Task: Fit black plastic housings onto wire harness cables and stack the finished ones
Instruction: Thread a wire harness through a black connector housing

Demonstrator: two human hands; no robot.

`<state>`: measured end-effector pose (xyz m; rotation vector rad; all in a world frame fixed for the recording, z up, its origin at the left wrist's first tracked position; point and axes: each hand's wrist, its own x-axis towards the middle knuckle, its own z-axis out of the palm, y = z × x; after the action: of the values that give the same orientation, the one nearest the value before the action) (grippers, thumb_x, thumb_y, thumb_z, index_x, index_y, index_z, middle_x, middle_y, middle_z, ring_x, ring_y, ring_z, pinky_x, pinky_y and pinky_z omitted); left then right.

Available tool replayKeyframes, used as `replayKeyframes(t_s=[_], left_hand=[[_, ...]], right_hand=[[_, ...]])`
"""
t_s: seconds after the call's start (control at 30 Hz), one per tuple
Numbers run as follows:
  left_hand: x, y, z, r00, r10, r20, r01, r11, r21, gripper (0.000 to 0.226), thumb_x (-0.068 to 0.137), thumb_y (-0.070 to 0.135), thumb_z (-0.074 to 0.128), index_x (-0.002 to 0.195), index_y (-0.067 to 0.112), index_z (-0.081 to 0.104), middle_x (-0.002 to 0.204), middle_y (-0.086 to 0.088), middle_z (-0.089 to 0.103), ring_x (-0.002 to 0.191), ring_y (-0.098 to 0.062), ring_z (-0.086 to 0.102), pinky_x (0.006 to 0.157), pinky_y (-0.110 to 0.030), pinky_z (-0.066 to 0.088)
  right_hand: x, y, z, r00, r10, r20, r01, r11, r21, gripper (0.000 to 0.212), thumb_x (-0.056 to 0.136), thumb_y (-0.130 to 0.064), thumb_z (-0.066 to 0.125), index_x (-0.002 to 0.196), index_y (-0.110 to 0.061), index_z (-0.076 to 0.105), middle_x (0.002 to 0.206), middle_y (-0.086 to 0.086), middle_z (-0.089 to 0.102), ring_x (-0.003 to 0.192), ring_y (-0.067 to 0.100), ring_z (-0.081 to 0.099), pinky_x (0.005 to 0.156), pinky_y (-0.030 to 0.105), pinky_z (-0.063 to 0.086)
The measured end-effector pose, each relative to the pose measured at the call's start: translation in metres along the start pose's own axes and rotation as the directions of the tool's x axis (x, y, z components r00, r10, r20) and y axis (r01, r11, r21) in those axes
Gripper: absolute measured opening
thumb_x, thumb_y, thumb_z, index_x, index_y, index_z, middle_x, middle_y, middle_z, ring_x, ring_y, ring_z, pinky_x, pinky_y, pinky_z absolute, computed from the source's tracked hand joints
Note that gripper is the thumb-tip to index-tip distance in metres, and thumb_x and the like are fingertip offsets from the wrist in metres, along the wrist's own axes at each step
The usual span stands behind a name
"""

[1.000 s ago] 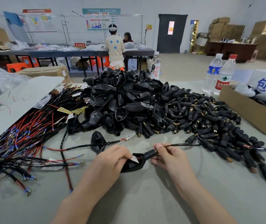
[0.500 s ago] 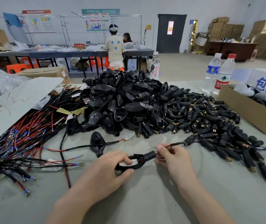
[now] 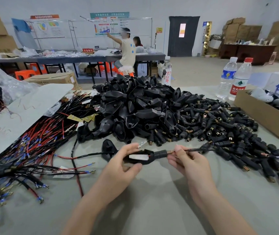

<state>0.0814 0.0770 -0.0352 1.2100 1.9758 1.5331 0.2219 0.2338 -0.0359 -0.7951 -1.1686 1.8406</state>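
Two hands work just above the grey bench [image 3: 152,206]. The left hand [image 3: 118,168] holds a black plastic housing [image 3: 146,152], its fingers [image 3: 130,148] curled over the far edge and the thumb under the near one. The shell's open hollow faces up, and inside it lies a white tab [image 3: 137,157] with a thin red wire at its end. A ribbed black sleeve [image 3: 160,153] sticks out to the right from the housing's narrow neck, and a black cable [image 3: 196,150] runs on from it to the right. The right hand [image 3: 189,163] pinches that cable just beside the sleeve, with thumb and forefinger closed on it.

Behind the hands a tall heap of empty housings [image 3: 135,107] fills the middle of the bench. On its right it merges into a spread of small black sleeves [image 3: 220,128] with brass ends. Left of the heap lies a tangle of red and black wire harnesses [image 3: 33,143]. A lone housing [image 3: 108,146] lies just beyond the left hand, with another black cable running against it.

At the right edge an open cardboard box [image 3: 260,116] holds white and dark rounded items, too blurred to name. Near it stand a white-capped bottle [image 3: 227,77] and a red-capped bottle [image 3: 241,78], both clear; how full they are cannot be told. A third bottle [image 3: 166,73] stands behind the heap.
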Motion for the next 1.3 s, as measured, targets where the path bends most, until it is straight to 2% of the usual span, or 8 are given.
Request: replayKeyframes(t_s=[0.07,0.17,0.37,0.53,0.97,1.13,1.23,1.3], left_hand=[[0.001,0.009,0.003,0.985,-0.096,-0.144,0.05,0.954,-0.296,0.046,0.089,0.01,0.072,0.126,0.033,0.055,0.114,0.008,0.071,0.094,-0.013,0.07,0.081,-0.027,0.056],[-0.004,0.026,0.0,0.916,-0.349,-0.197,0.135,0.732,-0.668,0.018,0.097,0.014,0.061,0.114,0.011,0.062,0.104,-0.012,0.073,0.088,-0.02,0.072,0.073,-0.027,0.058],[-0.039,0.039,-0.04,0.796,-0.602,-0.06,0.194,0.348,-0.917,0.039,0.102,0.029,0.051,0.098,-0.006,0.068,0.089,-0.018,0.076,0.069,-0.021,0.075,0.061,-0.027,0.061],[-0.076,0.04,-0.1,0.717,-0.65,-0.25,0.045,0.401,-0.915,0.038,0.1,0.023,0.052,0.075,0.001,0.071,0.069,-0.012,0.072,0.05,-0.016,0.067,0.045,-0.021,0.054],[-0.136,0.044,-0.225,0.624,-0.604,-0.495,-0.084,0.578,-0.811,0.019,0.1,0.016,0.047,0.097,0.004,0.062,0.07,-0.006,0.073,0.043,-0.01,0.056,0.041,-0.017,0.047],[-0.125,0.049,-0.281,0.605,-0.572,-0.554,-0.085,0.646,-0.759,0.03,0.101,0.018,0.044,0.119,-0.001,0.059,0.057,-0.003,0.067,0.042,-0.006,0.055,0.041,-0.015,0.047],[-0.117,0.048,-0.31,0.569,-0.585,-0.578,-0.162,0.609,-0.776,0.026,0.103,0.023,0.05,0.112,0.0,0.057,0.078,-0.013,0.072,0.056,-0.012,0.064,0.047,-0.02,0.052],[-0.115,0.039,-0.324,0.528,-0.614,-0.586,-0.178,0.595,-0.784,0.029,0.101,0.027,0.056,0.116,0.002,0.054,0.112,-0.021,0.065,0.087,-0.023,0.07,0.069,-0.027,0.06]], right_hand=[[-0.007,-0.004,0.007,0.999,0.005,0.031,-0.008,0.995,0.104,0.016,0.094,-0.014,0.065,0.098,0.001,0.068,0.085,0.014,0.076,0.079,0.017,0.075,0.066,0.018,0.058],[-0.022,-0.004,0.028,0.995,0.004,0.098,-0.021,0.985,0.172,0.016,0.092,-0.012,0.065,0.102,0.0,0.068,0.087,0.012,0.077,0.082,0.018,0.075,0.068,0.018,0.058],[-0.072,0.014,0.101,0.969,0.036,0.243,-0.064,0.992,0.108,0.012,0.093,-0.01,0.066,0.103,-0.005,0.071,0.087,0.013,0.077,0.08,0.018,0.075,0.067,0.019,0.058],[-0.124,0.031,0.157,0.93,0.116,0.348,-0.15,0.986,0.073,0.01,0.096,-0.01,0.062,0.103,-0.006,0.068,0.083,0.009,0.078,0.072,0.015,0.075,0.061,0.02,0.058],[-0.195,0.052,0.264,0.817,0.24,0.525,-0.291,0.957,0.015,0.007,0.097,-0.014,0.062,0.1,-0.011,0.068,0.082,0.0,0.078,0.064,0.012,0.072,0.061,0.022,0.059],[-0.188,0.043,0.296,0.792,0.241,0.561,-0.29,0.957,-0.002,0.014,0.099,-0.021,0.062,0.107,-0.011,0.066,0.086,0.002,0.077,0.067,0.014,0.072,0.064,0.023,0.059],[-0.178,0.041,0.3,0.778,0.282,0.561,-0.308,0.95,-0.05,0.021,0.102,-0.026,0.057,0.105,-0.007,0.064,0.09,0.002,0.078,0.073,0.015,0.074,0.068,0.025,0.06],[-0.172,0.043,0.294,0.758,0.361,0.543,-0.346,0.928,-0.134,0.02,0.103,-0.022,0.054,0.111,-0.006,0.062,0.093,0.005,0.075,0.073,0.017,0.071,0.069,0.027,0.059]])
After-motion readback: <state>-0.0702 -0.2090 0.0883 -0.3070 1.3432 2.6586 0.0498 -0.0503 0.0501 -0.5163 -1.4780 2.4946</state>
